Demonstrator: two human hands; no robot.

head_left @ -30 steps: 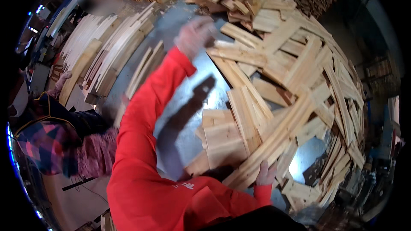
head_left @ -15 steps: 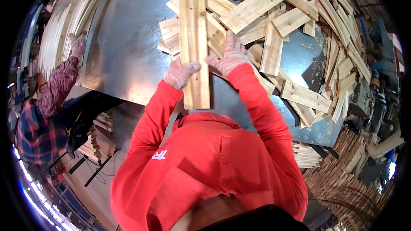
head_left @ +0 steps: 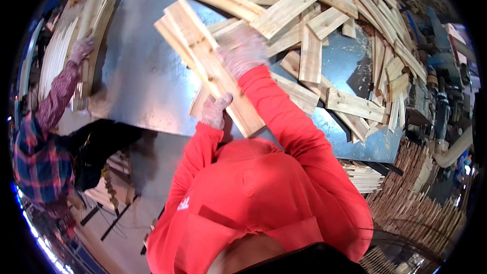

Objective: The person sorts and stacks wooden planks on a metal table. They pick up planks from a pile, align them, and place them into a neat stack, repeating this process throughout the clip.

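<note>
A pale wooden board [head_left: 215, 76] lies slanted in front of me, its near end close to my chest and its far end pointing up and left. My gloved left hand [head_left: 214, 112] grips its left edge near the close end, thumb over the top. At the board's right edge is my gloved right hand [head_left: 244, 53], smeared by motion, so its fingers do not show clearly. A second board [head_left: 172, 40] shows along the left side of the first, partly covered by it.
A loose heap of boards [head_left: 289, 10] spreads over the metal table [head_left: 137, 61] at the far side and right. At the left, a co-worker's gloved hand [head_left: 82, 48] rests at stacked boards [head_left: 99, 20]. More stacked wood [head_left: 411, 187] stands at the lower right.
The board has turned from nearly straight ahead to slanting up-left. My right hand has moved left along its edge. A second board now shows beside it. The co-worker's hand has shifted slightly.
</note>
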